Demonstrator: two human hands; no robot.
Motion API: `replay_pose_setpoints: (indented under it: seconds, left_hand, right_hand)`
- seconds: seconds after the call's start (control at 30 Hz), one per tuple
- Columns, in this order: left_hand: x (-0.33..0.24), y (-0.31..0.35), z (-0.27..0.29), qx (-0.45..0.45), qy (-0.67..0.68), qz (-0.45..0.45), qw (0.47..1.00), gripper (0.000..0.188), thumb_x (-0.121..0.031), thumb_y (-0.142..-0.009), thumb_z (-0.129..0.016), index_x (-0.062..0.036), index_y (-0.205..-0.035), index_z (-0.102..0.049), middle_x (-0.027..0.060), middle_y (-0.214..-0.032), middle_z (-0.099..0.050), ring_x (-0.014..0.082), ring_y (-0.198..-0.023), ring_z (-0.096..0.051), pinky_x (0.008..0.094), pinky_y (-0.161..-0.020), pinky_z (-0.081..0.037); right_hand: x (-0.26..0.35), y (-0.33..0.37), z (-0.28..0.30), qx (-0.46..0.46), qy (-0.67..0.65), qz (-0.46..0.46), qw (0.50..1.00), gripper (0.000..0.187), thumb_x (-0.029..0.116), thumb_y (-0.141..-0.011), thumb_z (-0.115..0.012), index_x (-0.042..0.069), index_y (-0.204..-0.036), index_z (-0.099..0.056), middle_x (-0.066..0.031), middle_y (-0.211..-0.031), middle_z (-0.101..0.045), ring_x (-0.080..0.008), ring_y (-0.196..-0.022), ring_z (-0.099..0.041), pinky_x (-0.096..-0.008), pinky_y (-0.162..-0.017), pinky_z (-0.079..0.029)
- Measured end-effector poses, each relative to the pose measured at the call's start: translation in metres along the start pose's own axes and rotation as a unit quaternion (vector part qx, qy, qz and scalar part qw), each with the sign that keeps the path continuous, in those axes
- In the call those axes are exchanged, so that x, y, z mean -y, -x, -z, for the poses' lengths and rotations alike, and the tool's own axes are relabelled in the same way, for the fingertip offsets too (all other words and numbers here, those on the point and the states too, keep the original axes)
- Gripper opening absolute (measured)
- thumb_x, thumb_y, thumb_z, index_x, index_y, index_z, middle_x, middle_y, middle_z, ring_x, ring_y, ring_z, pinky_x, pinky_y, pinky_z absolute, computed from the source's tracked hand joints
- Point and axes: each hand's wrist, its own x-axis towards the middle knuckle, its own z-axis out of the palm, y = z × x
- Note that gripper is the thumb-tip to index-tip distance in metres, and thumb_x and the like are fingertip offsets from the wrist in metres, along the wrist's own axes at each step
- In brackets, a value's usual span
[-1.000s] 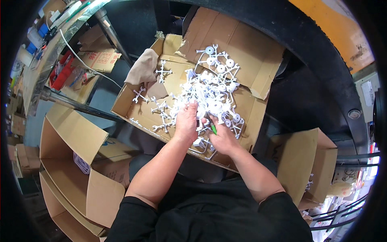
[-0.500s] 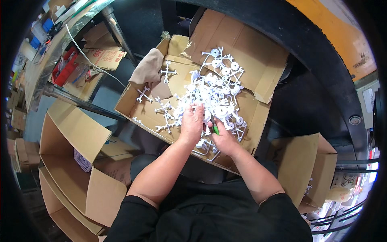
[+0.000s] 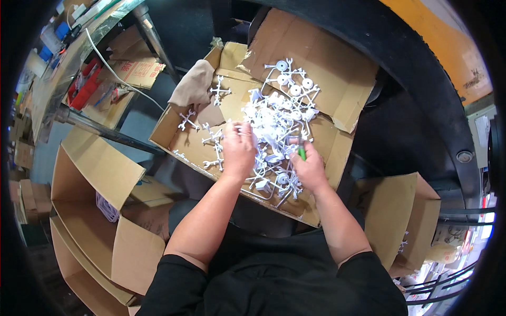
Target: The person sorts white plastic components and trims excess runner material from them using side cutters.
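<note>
A heap of white plastic sprues point(image 3: 276, 118) lies in the open cardboard box point(image 3: 337, 79) on the person's lap, with both hands on its near edge. The left hand point(image 3: 238, 148) pinches a sprue piece, though its fingertips are hidden among the parts; the right hand point(image 3: 310, 167) is closed on a green-handled tool point(image 3: 301, 152), its tip buried in the heap. A tan cloth point(image 3: 194, 87) hangs over the box's far left corner, and more boxes point(image 3: 95, 179) stand to the left, partly cut off

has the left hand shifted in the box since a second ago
Yes, slightly. The left hand has moved leftward on the pile of white plastic parts, away from the right hand and toward the beige cloth in the cardboard box.
</note>
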Motion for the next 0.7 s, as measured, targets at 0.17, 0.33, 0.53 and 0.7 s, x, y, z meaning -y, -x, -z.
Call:
replay_pose_setpoints:
  seconds: [0.17,0.33,0.53,0.7]
  left_hand:
    - [0.015,0.017,-0.010,0.193,-0.120,-0.067,0.972,0.019,-0.019,-0.093,-0.061,-0.0021,-0.100,-0.053,0.0057,-0.072,-0.057,0.0114,-0.064,-0.052,0.0280,-0.059,-0.045]
    - [-0.003,0.024,-0.008,0.278,-0.023,0.012,0.960,0.041,-0.020,-0.084,-0.072,-0.0020,-0.114,-0.052,0.0070,-0.084,-0.060,0.0134,-0.075,-0.054,0.0275,-0.067,-0.047]
    - [0.002,0.006,-0.008,0.177,0.285,0.216,0.917,0.050,-0.003,-0.082,-0.062,-0.0013,-0.127,-0.041,0.0050,-0.087,-0.056,0.0129,-0.075,-0.059,0.0276,-0.070,-0.050]
    - [0.010,0.013,-0.005,0.357,0.363,0.337,0.792,0.042,-0.018,-0.087,-0.049,-0.0030,-0.126,-0.043,0.0106,-0.085,-0.061,0.0201,-0.072,-0.062,0.0332,-0.067,-0.054]
  right_hand:
    - [-0.018,-0.003,-0.017,0.025,-0.076,0.060,0.995,0.026,0.009,-0.090,-0.058,0.002,-0.114,-0.052,0.0011,-0.071,-0.052,-0.0067,-0.061,-0.049,-0.0226,-0.058,-0.042]
    - [-0.013,-0.010,-0.006,-0.009,-0.165,-0.002,0.986,0.013,0.007,-0.091,-0.056,0.003,-0.103,-0.053,-0.0025,-0.072,-0.055,-0.0117,-0.057,-0.053,-0.0245,-0.050,-0.045]
    - [-0.006,-0.012,0.014,0.107,-0.538,-0.027,0.836,0.019,0.012,-0.090,-0.056,0.005,-0.107,-0.054,-0.0073,-0.075,-0.055,-0.0193,-0.066,-0.058,-0.0342,-0.056,-0.050]
    - [-0.001,-0.003,0.003,0.204,-0.465,-0.044,0.860,0.019,0.010,-0.088,-0.057,0.005,-0.105,-0.054,-0.0095,-0.084,-0.061,-0.0207,-0.072,-0.061,-0.0349,-0.065,-0.051]
